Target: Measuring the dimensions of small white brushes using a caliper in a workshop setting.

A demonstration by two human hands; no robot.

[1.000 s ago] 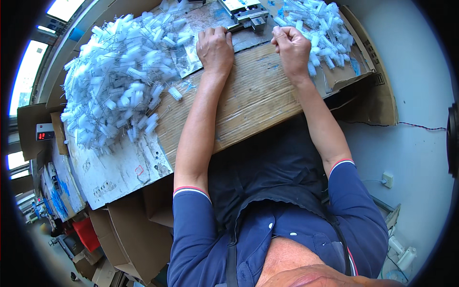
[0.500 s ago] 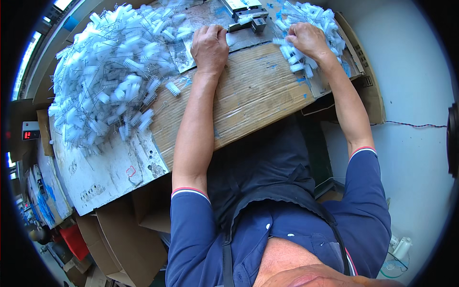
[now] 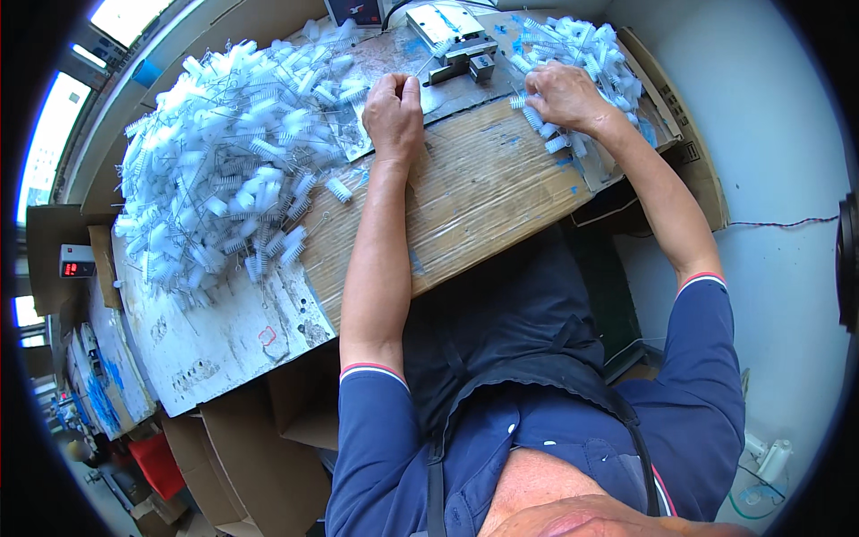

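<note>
Many brushes (image 3: 237,166), right hand (image 3: 565,96) among some, left hand (image 3: 394,118) perhaps gripping one

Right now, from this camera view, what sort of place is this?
Probably a small workshop or factory workstation: it has a large heap of white bristle brushes with thin wire stems, a silver-and-black metal fixture, and a stained white worktop.

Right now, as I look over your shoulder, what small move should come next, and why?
Probably bring the right hand back toward the metal fixture. It is off at the smaller white pile, while the left hand sits close beside the fixture. I can't tell whether the right hand holds anything.
</note>
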